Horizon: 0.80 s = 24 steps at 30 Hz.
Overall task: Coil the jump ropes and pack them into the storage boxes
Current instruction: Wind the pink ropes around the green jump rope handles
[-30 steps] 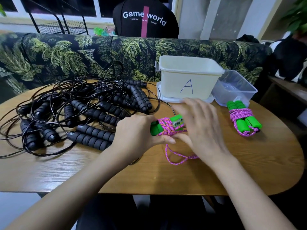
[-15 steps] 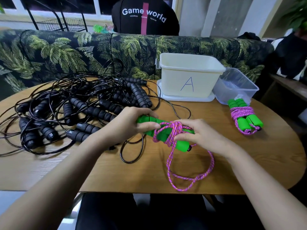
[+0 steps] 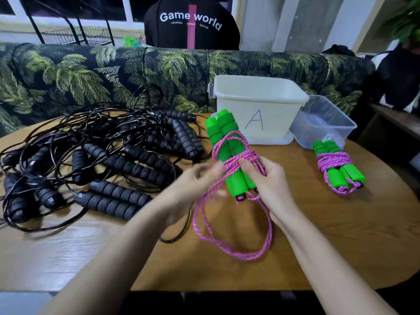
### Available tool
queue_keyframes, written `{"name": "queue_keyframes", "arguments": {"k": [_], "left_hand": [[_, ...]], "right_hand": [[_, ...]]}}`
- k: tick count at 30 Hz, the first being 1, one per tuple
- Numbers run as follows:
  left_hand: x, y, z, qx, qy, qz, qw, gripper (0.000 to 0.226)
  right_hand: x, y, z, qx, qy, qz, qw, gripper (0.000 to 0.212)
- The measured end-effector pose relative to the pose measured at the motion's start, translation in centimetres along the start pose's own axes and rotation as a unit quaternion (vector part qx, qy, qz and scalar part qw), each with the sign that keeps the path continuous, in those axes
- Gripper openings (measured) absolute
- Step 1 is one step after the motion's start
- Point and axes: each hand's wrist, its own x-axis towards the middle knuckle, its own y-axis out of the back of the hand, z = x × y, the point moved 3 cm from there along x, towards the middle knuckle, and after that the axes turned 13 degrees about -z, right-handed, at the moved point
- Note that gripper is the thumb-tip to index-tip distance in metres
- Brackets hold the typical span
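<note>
Both forearms reach in from the bottom edge and meet over the middle of the wooden table [image 3: 341, 235]. The right hand [image 3: 270, 185] is turned palm-left, with the thumb laid across the front and the fingers curled behind. It grips a pair of green handles [image 3: 229, 155] held side by side. They stand nearly upright and lean a little left, with their top ends in front of the white box. The pink rope [image 3: 227, 242] is wound a few turns around the middle of the handles. The rest hangs down in long loose loops that reach the table edge nearest the person.

The left hand [image 3: 193, 183] is just left of the handles, with its wrist bent and its fingers curled. It is blurred, so the grip is not sharp. Its fingertips seem to pinch the rope where the turns cross the handles.

Behind the hands, the white box [image 3: 256, 110] marked "A" stands open on its lid. A clear box [image 3: 325, 126] sits just to its right, tilted against it. A finished bundle [image 3: 338, 169], green handles wrapped in pink rope, lies on the table in front of the clear box. A tangled pile of black jump ropes [image 3: 102, 160] with ribbed handles covers the left side of the table. A leaf-print sofa [image 3: 91, 76] runs behind the table, and beyond it sits a person in a black shirt [image 3: 193, 26].
</note>
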Motion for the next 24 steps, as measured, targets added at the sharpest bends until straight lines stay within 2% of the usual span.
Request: {"name": "queue_keyframes", "arguments": {"k": [2,4,6,10,12,16,21,24], "left_hand": [[0.4,-0.9,-1.0,0.028,-0.010,-0.038,0.999,0.057],[1.8,0.1,-1.3,0.121,-0.068,-0.017,0.990,0.042],[2.8,1.3,-0.5,0.162,-0.105,0.002,0.981,0.042],[5.0,2.9,0.3,0.172,-0.151,0.004,0.973,0.043],[6.0,3.8,0.6,0.166,-0.151,0.040,0.974,0.048],[7.3,4.4,-0.1,0.132,-0.146,0.055,0.979,0.017],[7.3,4.3,-1.2,0.057,-0.132,0.014,0.989,0.024],[6.9,4.1,-1.5,-0.025,-0.154,0.008,0.988,0.032]], "right_hand": [[0.7,-0.2,0.2,-0.019,0.005,0.015,1.000,0.026],[1.3,-0.2,0.3,-0.006,-0.004,0.014,1.000,0.033],[2.0,0.1,0.5,0.036,-0.020,0.006,0.999,0.039],[3.6,0.7,0.8,0.122,-0.063,-0.013,0.990,0.043],[4.2,0.7,1.1,0.148,-0.077,-0.021,0.986,0.046],[4.8,0.6,2.4,0.167,-0.075,-0.019,0.983,0.045],[4.4,-0.1,4.1,0.159,-0.102,-0.052,0.981,0.044],[4.0,-0.7,4.2,0.098,-0.095,-0.058,0.989,0.040]]}}
